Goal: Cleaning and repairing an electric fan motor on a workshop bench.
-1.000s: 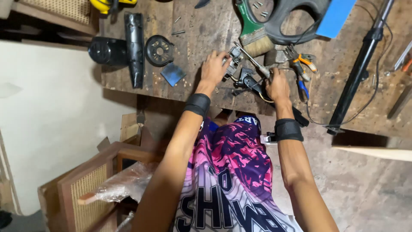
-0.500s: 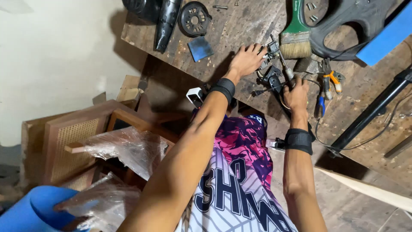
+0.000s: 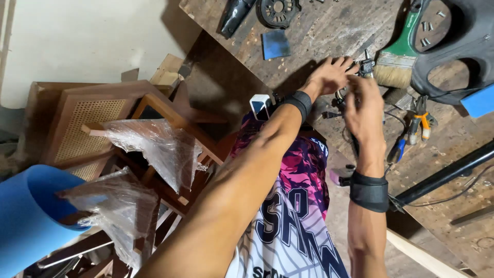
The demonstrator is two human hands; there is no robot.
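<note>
A small dark metal-and-wire part point(image 3: 343, 98) lies on the worn wooden workbench point(image 3: 319, 31), just beside the green-handled paintbrush point(image 3: 399, 59). The left hand point(image 3: 329, 76) touches it with loosely curled fingers; the right hand point(image 3: 364, 107) is blurred, its finger state unclear. Orange-handled pliers point(image 3: 421, 122) lie below the brush.

A: What else is lying on that workbench point(image 3: 329, 31)?

B: Green-handled paintbrush point(image 3: 400, 59) far right, black rubbery housing point(image 3: 463, 46) beside it, orange pliers point(image 3: 421, 121), a small blue sheet point(image 3: 276, 44). Left side there's plastic-wrapped cane chairs point(image 3: 123, 139) and a blue roll point(image 3: 25, 216).
</note>
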